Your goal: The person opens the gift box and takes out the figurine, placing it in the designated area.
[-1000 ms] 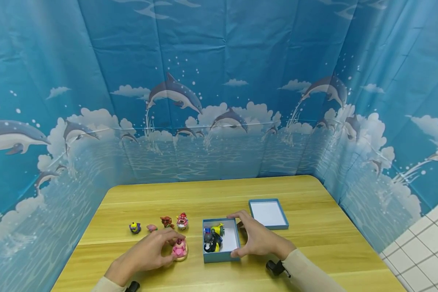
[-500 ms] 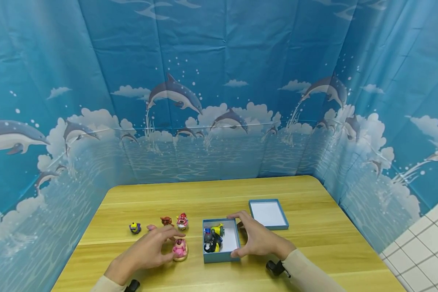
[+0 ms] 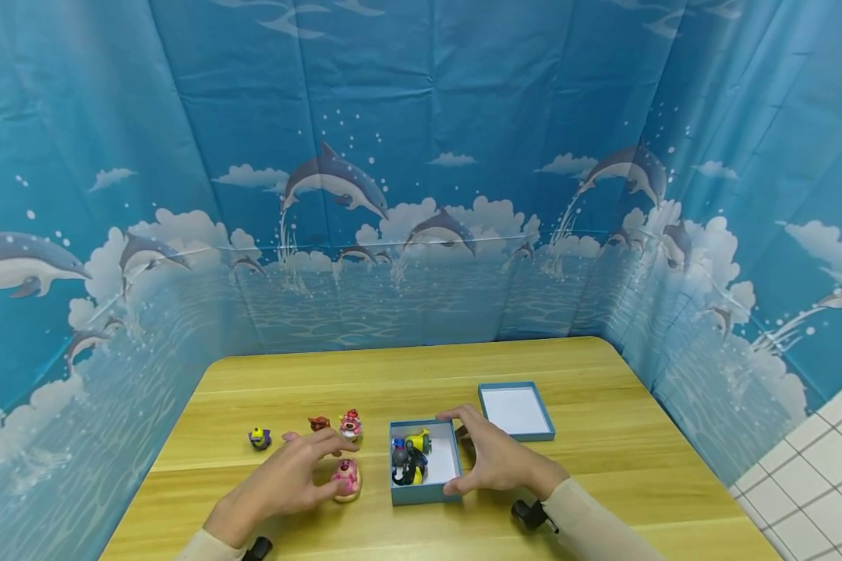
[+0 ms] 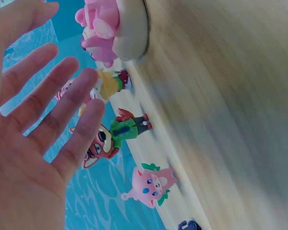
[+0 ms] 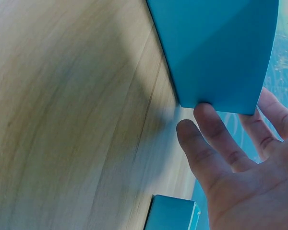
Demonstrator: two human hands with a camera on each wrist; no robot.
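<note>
My left hand (image 3: 298, 475) hovers with fingers spread at the left of a seated pink bear figurine (image 3: 347, 474) on a pale round base. Its thumb tip overlaps the bear in the head view; whether they touch I cannot tell. The left wrist view has the bear (image 4: 103, 28) beyond the thumb, the palm holding nothing. My right hand (image 3: 501, 460) grips the right side of an open blue box (image 3: 443, 460), thumb at its near corner, fingers at the far one. Several toys (image 3: 408, 461), yellow, black and grey, lie in the box's left half.
Behind the left hand stand a fox figurine (image 3: 319, 423), a red-topped bear figurine (image 3: 351, 425), a partly covered pink figurine (image 3: 291, 436) and a yellow-and-purple toy (image 3: 259, 438). The blue lid (image 3: 518, 411), white inside, lies behind the right hand. A dolphin curtain (image 3: 421, 296) borders the table.
My left index finger has lifted slightly back from the bear, and the hand covers more of the fox and the pink figurine. The right hand and the box have stayed put.
</note>
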